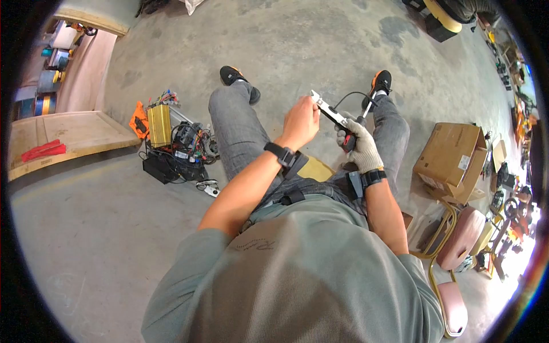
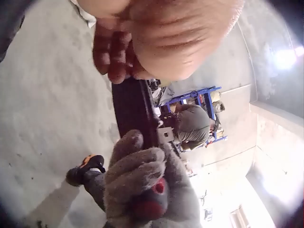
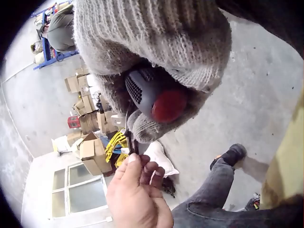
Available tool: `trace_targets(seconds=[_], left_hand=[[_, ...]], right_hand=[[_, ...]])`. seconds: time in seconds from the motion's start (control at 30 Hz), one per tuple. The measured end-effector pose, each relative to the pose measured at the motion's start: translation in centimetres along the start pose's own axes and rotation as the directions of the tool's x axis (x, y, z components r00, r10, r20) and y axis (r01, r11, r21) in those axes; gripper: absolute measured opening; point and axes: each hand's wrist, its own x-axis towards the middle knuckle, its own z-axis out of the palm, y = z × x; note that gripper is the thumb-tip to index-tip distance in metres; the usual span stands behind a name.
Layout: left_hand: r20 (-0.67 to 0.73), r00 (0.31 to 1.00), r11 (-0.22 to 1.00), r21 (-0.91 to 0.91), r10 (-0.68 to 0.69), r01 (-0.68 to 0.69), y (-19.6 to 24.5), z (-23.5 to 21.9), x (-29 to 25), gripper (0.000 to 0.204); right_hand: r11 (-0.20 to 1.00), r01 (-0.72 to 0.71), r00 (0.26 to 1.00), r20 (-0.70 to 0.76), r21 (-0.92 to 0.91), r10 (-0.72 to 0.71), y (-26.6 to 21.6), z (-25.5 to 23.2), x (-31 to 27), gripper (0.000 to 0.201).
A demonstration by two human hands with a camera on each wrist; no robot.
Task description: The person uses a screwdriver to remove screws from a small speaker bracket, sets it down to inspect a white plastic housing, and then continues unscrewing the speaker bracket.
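The bare left hand (image 1: pixel 301 123) (image 2: pixel 166 38) (image 3: pixel 137 197) pinches one end of a narrow strip (image 1: pixel 329 108), whose face looks white in the head view and dark in the left wrist view (image 2: pixel 133 107). Wearing a knitted glove, the right hand (image 1: pixel 364 150) (image 2: pixel 142 178) (image 3: pixel 152 42) grips a black-and-red tool handle (image 1: pixel 348 142) (image 2: pixel 151 202) (image 3: pixel 159 99). A thin metal shaft (image 1: pixel 370 106) extends past that hand. The gloved fingers also meet the strip's other end. A thin black cable (image 1: pixel 354 93) arcs beside the strip.
Electronics with a gold box (image 1: pixel 159 125) and tangled wires lie on the floor at left, near a wooden panel (image 1: pixel 74 140) bearing red cloth (image 1: pixel 43 150). An open cardboard box (image 1: pixel 449 154) and a chair (image 1: pixel 460 237) stand at right. Another person (image 2: pixel 192 124) is by blue shelving.
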Motion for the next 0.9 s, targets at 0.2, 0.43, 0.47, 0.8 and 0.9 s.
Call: trace_targets(seconds=[0.2, 0.43, 0.47, 0.8, 0.9], left_hand=[[0.327, 0.91, 0.94, 0.14, 0.253, -0.312, -1.3, -3.4, 0.8, 0.041], [0.783, 0.622, 0.908, -0.251, -0.013, 0.335, -3.5, -3.7, 1.0, 0.029], [0.784, 0.621, 0.909, -0.248, -0.015, 0.336, -3.6, -3.6, 0.8, 0.029], [0.636, 0.75, 0.452, -0.624, -0.181, 0.638, -5.9, -4.8, 0.7, 0.024], [0.618, 0.768, 0.421, -0.66, -0.166, 0.622, -6.8, -4.5, 0.7, 0.019]], right_hand=[[0.929, -0.107, 0.994, -0.018, -0.355, 0.108, -3.0, 1.3, -1.2, 0.03], [0.79, -0.174, 0.981, -0.037, -0.588, 0.189, -4.8, 2.5, -0.7, 0.027], [0.817, -0.15, 0.988, -0.056, -0.556, 0.144, -4.7, 3.5, -1.1, 0.031], [0.674, -0.029, 0.999, -0.003, -0.738, 0.04, -4.7, 3.8, -2.0, 0.039], [0.594, 0.117, 0.989, 0.036, -0.796, -0.146, -4.8, 5.0, -3.8, 0.047]])
